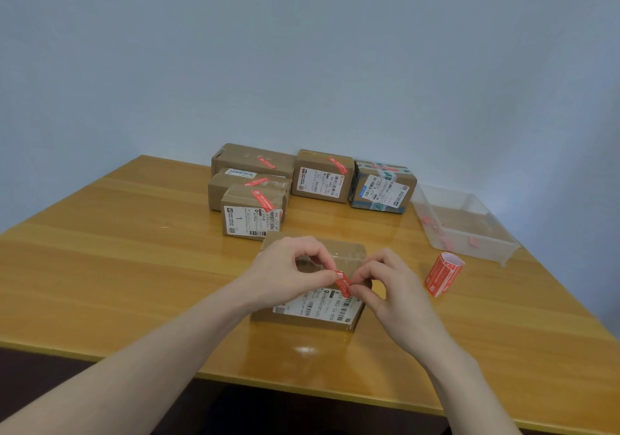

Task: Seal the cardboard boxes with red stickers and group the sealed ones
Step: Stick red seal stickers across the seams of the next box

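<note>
two hands on one sticker: sealing the near box

both hands pinch a single red sticker (343, 283) above the near cardboard box (312, 303). the left hand (288, 270) clamps the sticker's upper end between thumb and forefinger; the right hand (385, 287) clamps its lower end the same way. the sticker's long axis runs from upper left to lower right, directly over the box's top near its front edge, so the coming move is judged to be a short press downward. neither hand is clearly nearer the box.

the box sits on the wooden table (134, 267), centred in front of the person. its white shipping label (318, 305) shows barcodes and a partly readable number, "602-12-815". five boxes carrying red stickers stand grouped behind it; the nearest of them (253, 215) bears a label with a large "1". a sticker roll (444, 273) lies right of the right hand, beside a clear plastic tray (469, 233). other print is too small to read.
</note>
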